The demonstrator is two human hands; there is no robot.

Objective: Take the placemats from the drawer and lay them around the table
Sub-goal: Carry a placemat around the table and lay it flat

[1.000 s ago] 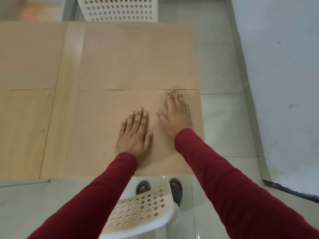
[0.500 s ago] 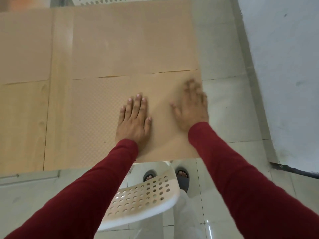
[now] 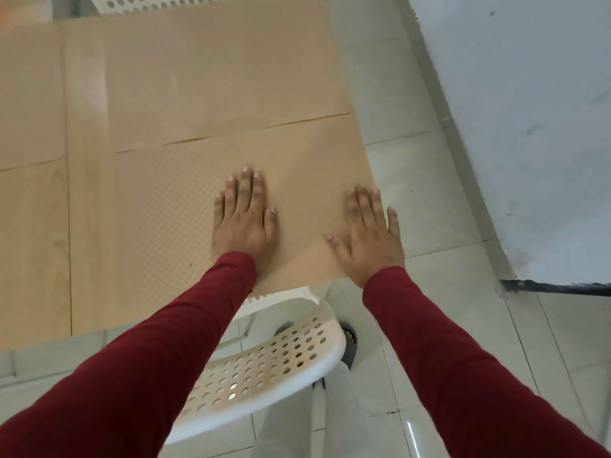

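A tan dotted placemat [image 3: 172, 219] lies at the near right corner of the light wooden table [image 3: 82, 180]. My left hand [image 3: 243, 216] rests flat on its middle with straight fingers. My right hand [image 3: 368, 236] lies flat on the mat's right edge, at the table corner, fingers spread. A second tan placemat [image 3: 224, 77] lies just beyond, edge to edge with the near one. A third mat [image 3: 29, 100] covers the far left part of the table.
A white perforated chair [image 3: 264, 361] stands below the table's near edge between my arms. Another white chair [image 3: 185, 0] shows at the far side. Pale floor tiles [image 3: 429, 209] run to the right, up to a white wall [image 3: 529, 127].
My right hand slid right and toward me, from the mat's far edge to its right edge. My left hand stayed flat on the mat. The view shifted.
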